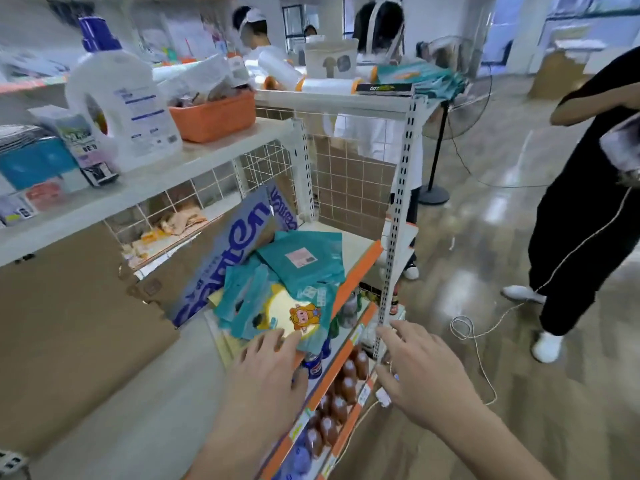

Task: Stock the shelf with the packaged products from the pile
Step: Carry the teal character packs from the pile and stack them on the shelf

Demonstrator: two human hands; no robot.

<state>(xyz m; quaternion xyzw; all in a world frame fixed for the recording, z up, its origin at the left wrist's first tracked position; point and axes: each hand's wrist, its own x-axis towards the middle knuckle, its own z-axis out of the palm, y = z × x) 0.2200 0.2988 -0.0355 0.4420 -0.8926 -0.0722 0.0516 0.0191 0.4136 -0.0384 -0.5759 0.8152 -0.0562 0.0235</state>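
Head view: cardboard box (pixel 225 251) leans behind teal packets (pixel 301 261).

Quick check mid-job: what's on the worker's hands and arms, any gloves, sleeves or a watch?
Both the left hand and right hand are bare, no gloves. Both forearms are uncovered down to the frame edge: no sleeves, watch or bands in view.

Head-worn wide-angle camera looks forward and down, close above the shelf (pixel 362 245)
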